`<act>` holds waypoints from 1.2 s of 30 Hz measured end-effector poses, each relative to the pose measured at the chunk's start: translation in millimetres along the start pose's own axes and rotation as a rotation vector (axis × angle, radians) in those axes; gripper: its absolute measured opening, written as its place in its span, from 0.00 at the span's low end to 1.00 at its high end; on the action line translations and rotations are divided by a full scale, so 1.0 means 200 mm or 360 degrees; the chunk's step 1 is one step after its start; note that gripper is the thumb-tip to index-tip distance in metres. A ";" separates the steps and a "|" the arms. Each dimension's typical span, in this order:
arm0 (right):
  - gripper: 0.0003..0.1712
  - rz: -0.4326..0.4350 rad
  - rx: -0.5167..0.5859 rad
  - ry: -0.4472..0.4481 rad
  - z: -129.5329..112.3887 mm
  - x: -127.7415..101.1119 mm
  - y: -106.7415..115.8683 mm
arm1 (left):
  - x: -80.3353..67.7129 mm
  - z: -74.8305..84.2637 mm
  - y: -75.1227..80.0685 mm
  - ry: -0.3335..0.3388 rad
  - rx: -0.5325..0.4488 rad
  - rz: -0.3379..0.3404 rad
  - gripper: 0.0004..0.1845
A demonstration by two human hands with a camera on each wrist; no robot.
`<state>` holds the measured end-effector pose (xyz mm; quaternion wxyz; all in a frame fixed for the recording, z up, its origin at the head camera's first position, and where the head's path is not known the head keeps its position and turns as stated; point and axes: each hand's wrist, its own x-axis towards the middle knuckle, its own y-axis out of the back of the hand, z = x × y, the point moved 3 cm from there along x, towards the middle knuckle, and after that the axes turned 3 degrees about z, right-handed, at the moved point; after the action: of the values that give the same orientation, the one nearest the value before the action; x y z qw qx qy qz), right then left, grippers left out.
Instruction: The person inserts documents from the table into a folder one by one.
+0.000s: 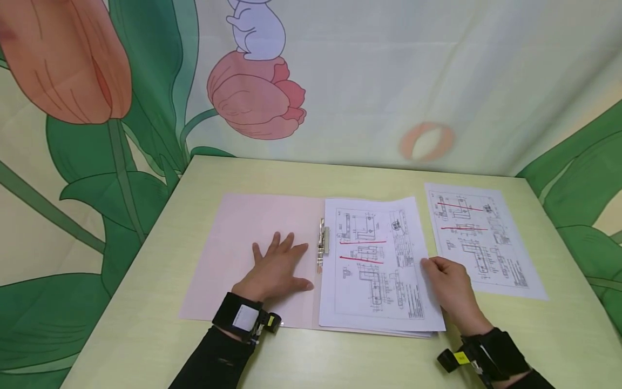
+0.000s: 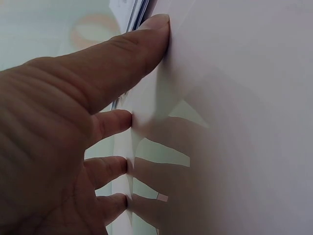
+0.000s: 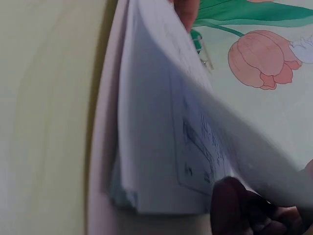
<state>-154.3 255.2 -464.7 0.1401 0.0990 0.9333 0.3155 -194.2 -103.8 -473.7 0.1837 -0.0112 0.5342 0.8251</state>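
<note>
Pink folder (image 1: 243, 237) under left hand (image 1: 277, 267); lifted sheet edge (image 3: 195, 161) only wrist-visible

The folder (image 1: 243, 237) looks like thin pink card, matt and smooth. Its clip (image 1: 323, 244) is shiny metal. The stack (image 1: 376, 265) in it is white paper, matt, printed with fine black line drawings and red strokes; the loose sheet (image 1: 478, 240) beside it is the same paper. The surface (image 1: 146, 302) is a pale yellow-green laminate with faint wood grain and a soft sheen. The backdrop (image 1: 340, 81) is printed cloth, matt, lightly creased.
</note>
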 end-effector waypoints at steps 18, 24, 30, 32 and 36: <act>0.22 -0.0053 -0.0122 -0.0002 -0.01 0.01 -0.03 | 0.00 0.00 -0.01 0.0011 0.0013 0.0001 0.48; 0.22 -0.0061 -0.0115 -0.0007 -0.01 0.01 -0.02 | 0.00 0.00 0.00 0.0014 0.0022 -0.0004 0.49; 0.22 -0.0060 -0.0122 -0.0009 -0.01 0.02 -0.03 | 0.01 0.00 -0.01 0.0015 0.0025 -0.0009 0.49; 0.23 -0.0060 -0.0115 -0.0005 -0.01 0.02 -0.03 | 0.01 0.00 -0.01 0.0018 0.0027 -0.0009 0.49; 0.23 -0.0066 -0.0108 0.0003 -0.01 0.02 -0.03 | 0.01 0.00 -0.01 0.0019 0.0041 -0.0002 0.49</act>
<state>-160.0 250.1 -468.0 0.1491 0.0745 0.9241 0.3440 -194.8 -103.0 -475.1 0.1812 -0.0140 0.5459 0.8179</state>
